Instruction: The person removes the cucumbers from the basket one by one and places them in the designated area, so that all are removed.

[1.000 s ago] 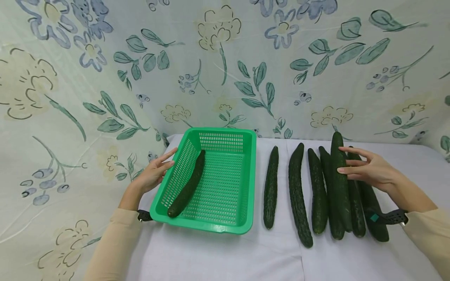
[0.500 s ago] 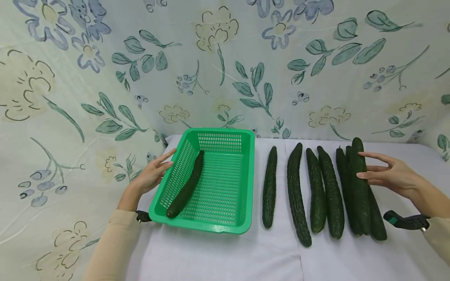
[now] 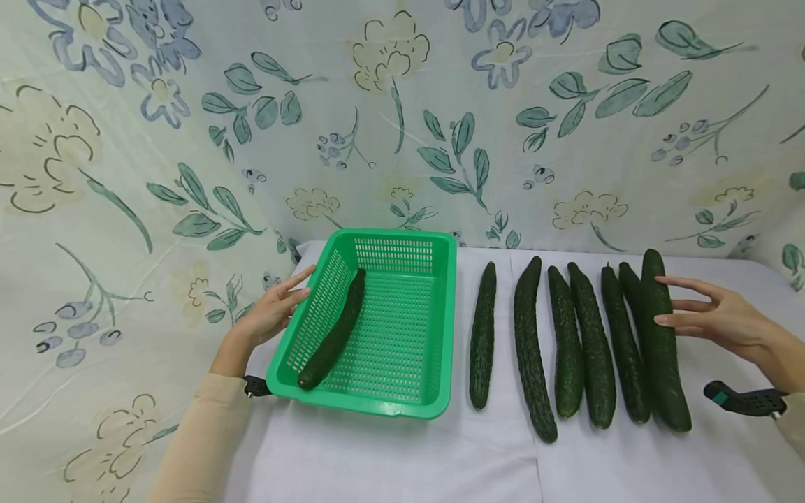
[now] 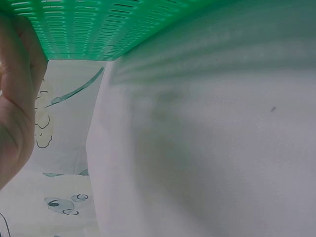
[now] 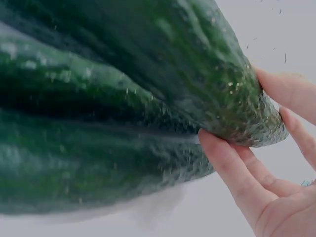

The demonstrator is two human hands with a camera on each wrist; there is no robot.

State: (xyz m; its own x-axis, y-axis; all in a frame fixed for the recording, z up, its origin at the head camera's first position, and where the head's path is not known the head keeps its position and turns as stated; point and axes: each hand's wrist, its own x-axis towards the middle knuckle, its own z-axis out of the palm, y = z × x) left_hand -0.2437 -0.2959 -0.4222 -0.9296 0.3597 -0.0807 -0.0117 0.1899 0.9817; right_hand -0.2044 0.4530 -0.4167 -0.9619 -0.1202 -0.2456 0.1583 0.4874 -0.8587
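Note:
In the head view my right hand [image 3: 723,314] grips a long dark green cucumber [image 3: 660,335] near its upper part, fingers on one side and thumb on the other. The right wrist view shows fingertips around the tapered end of that cucumber [image 5: 197,74]. Partly covered by it is another cucumber [image 3: 632,279]. My left hand [image 3: 270,314] touches the outer left side of a green plastic basket [image 3: 443,328] with extended fingers. Inside the basket, along its left wall, lies one cucumber [image 3: 336,335]. The left wrist view catches the basket's perforated side [image 4: 98,24] beside the hand.
Several more cucumbers lie in a row right of the basket, from a separate one [image 3: 483,335] through a curved one [image 3: 533,349] to a close group [image 3: 594,349]. White cloth [image 3: 377,461] covers the table. A floral curtain [image 3: 402,175] hangs behind.
My right hand has moved right, carrying the cucumber from above the middle of the group to the row's right end. The left hand and basket have stayed in place.

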